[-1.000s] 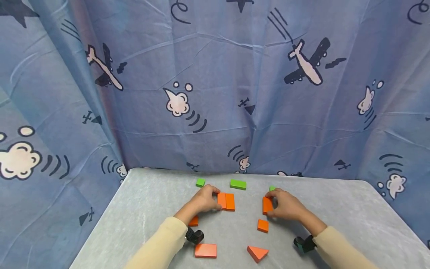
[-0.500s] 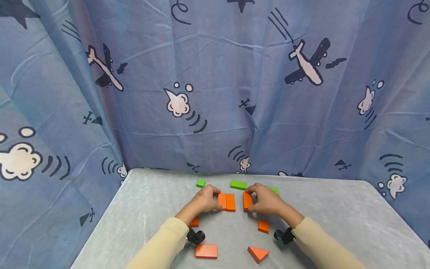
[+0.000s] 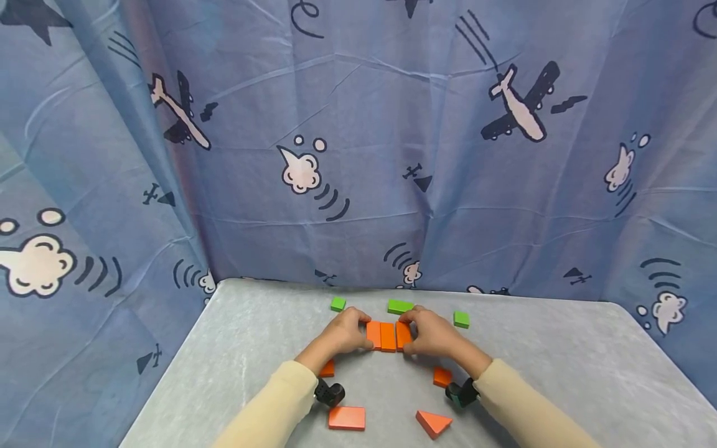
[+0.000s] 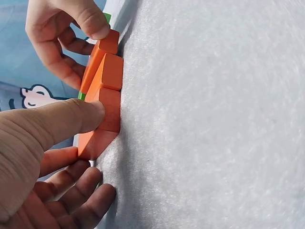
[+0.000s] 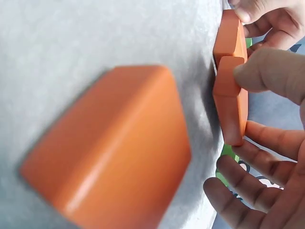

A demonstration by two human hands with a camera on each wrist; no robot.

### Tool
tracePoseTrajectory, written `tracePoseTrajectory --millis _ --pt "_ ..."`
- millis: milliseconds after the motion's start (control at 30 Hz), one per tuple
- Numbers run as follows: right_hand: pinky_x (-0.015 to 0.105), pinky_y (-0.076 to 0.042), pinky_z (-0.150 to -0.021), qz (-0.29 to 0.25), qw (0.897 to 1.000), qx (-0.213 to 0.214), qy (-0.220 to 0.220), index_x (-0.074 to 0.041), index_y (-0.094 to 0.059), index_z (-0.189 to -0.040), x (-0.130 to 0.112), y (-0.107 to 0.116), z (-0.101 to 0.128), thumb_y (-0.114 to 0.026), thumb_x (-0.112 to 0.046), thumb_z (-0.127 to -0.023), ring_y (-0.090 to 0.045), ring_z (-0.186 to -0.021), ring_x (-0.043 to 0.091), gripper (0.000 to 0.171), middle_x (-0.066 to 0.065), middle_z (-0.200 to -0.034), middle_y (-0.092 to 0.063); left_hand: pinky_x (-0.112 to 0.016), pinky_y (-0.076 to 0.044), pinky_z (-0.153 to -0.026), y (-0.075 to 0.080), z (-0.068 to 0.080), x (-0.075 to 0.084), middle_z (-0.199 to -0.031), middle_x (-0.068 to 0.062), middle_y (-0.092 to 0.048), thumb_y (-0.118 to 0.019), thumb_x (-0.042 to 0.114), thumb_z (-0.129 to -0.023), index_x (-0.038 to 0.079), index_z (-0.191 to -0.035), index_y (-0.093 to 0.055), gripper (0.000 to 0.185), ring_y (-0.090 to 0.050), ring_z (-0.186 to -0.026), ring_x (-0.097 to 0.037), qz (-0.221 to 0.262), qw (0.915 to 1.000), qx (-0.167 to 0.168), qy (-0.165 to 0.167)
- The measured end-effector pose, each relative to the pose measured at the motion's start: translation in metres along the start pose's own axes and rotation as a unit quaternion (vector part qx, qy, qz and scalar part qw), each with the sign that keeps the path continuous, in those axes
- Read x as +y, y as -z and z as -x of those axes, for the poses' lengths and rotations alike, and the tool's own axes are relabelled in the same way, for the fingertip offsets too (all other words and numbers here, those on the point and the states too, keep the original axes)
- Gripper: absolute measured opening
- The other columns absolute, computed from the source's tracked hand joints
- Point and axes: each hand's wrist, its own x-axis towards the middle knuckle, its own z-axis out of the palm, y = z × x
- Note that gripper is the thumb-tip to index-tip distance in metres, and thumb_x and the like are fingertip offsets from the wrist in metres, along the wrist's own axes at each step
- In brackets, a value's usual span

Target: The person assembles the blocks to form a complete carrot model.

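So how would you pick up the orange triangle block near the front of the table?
Come from above and pinch the orange triangle block across two of its slanted side faces, near the wide end rather than the tip. It lies flat on the table, so its top gives no grip. No other block touches it, so there is room for fingers on either side.

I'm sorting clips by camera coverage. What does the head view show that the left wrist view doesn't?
Only the head view shows the whole grey table, three green blocks such as the one at the right, the loose orange triangle, the flat orange rectangle and the aeroplane-print curtain.

Only the left wrist view shows the left thumb pressed on the near block's end, close up.

Both show the row of three orange blocks, held between the left hand and right hand.
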Motion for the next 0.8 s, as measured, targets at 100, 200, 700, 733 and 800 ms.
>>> tracePoseTrajectory --millis 100,200,700,733,800 --pt "0.038 -0.052 -0.085 0.001 1.000 0.001 0.002 -0.010 -0.069 -0.111 -0.0009 -0.0010 -0.0003 -0.086 -0.021 -0.063 -0.054 -0.085 0.014 0.052 0.000 -0.102 -0.061 -0.043 -0.046 -0.100 0.0000 0.0000 -0.0004 -0.127 -0.009 -0.062 -0.085 0.019 -0.070 0.006 -0.122 -0.066 0.057 -0.055 -0.121 -0.026 0.005 1.0000 0.000 -0.002" --pt "0.037 -0.051 -0.084 0.002 1.000 0.000 0.008 -0.009 -0.069 -0.111 -0.0013 -0.0022 -0.0002 -0.086 -0.020 -0.063 -0.053 -0.083 0.013 0.052 0.000 -0.101 -0.061 -0.043 -0.045 -0.101 -0.0001 0.0007 -0.0017 -0.128 -0.009 -0.062 -0.085 0.019 -0.070 0.006 -0.123 -0.066 0.057 -0.054 -0.122 -0.027 0.011 0.9999 0.000 -0.003" --pt "0.039 -0.051 -0.085 0.023 1.000 -0.003 0.018 -0.008 -0.068 -0.111 -0.0007 -0.0017 -0.0004 -0.086 -0.020 -0.063 -0.055 -0.086 0.014 0.053 0.002 -0.103 -0.062 -0.037 -0.051 -0.082 -0.0011 0.0064 -0.0067 -0.121 -0.009 -0.060 -0.083 0.022 -0.073 0.009 -0.124 -0.064 0.056 -0.058 -0.095 -0.019 0.016 0.9991 0.004 -0.039" --pt "0.039 -0.051 -0.086 0.023 1.000 -0.004 0.017 -0.009 -0.068 -0.112 -0.0008 -0.0020 -0.0007 -0.086 -0.020 -0.063 -0.055 -0.087 0.014 0.053 0.002 -0.104 -0.062 -0.036 -0.051 -0.081 -0.0011 0.0066 -0.0072 -0.119 -0.009 -0.060 -0.083 0.022 -0.073 0.009 -0.124 -0.064 0.055 -0.059 -0.094 -0.019 0.018 0.9990 0.004 -0.041" --pt "0.039 -0.051 -0.087 0.024 1.000 -0.006 0.018 -0.009 -0.068 -0.112 -0.0001 -0.0025 -0.0011 -0.086 -0.020 -0.063 -0.056 -0.088 0.014 0.053 0.003 -0.104 -0.062 -0.036 -0.051 -0.080 -0.0011 0.0072 -0.0076 -0.116 -0.008 -0.060 -0.083 0.021 -0.074 0.009 -0.124 -0.063 0.055 -0.060 -0.095 -0.019 0.023 0.9987 0.003 -0.045"
